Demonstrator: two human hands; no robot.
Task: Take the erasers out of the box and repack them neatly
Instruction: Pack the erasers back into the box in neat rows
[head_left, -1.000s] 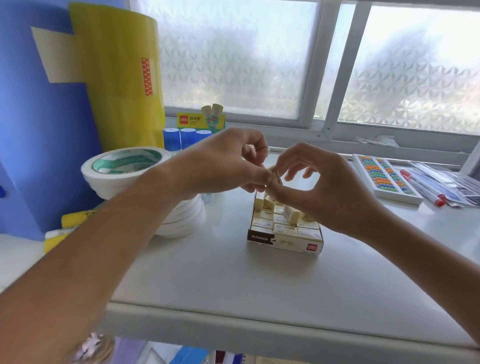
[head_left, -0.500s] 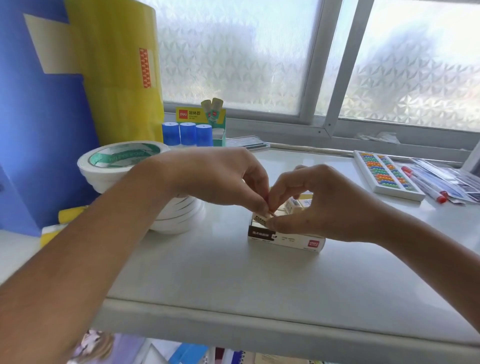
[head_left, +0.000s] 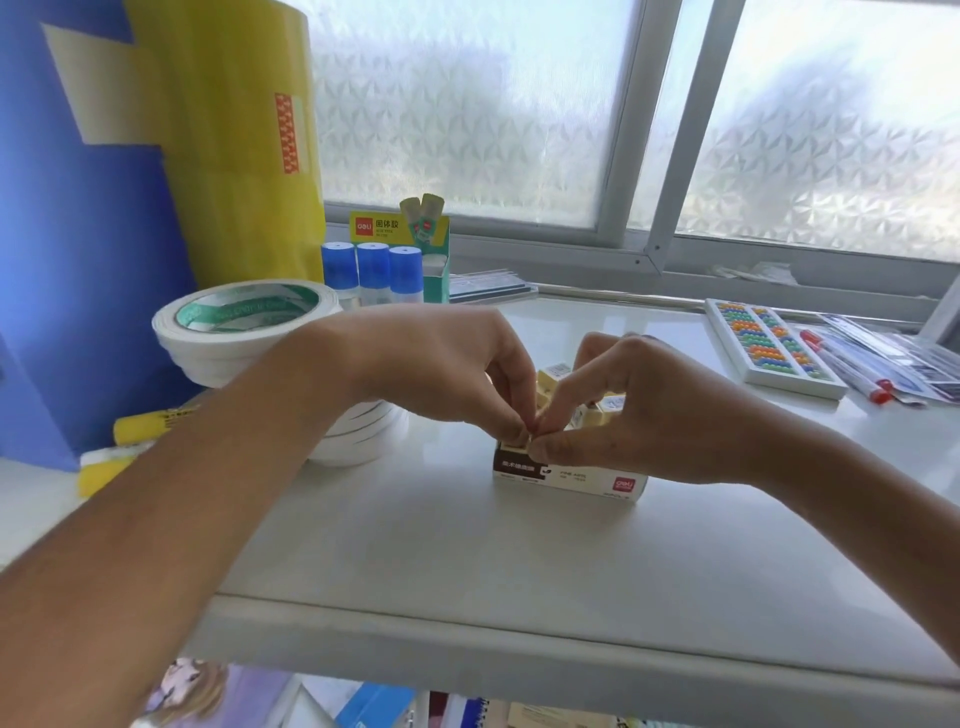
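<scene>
Both hands (head_left: 457, 374) (head_left: 644, 410) lowered onto box (head_left: 571, 475), fingers (head_left: 511, 434) pinched together, held item hidden

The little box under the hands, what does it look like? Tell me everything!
The box is small cardboard, brown at its left end and cream along the rest, with a red logo. It sits flat on the white shelf, open on top, cream erasers poking out. The left hand and right hand pinch together at its front rim.
</scene>
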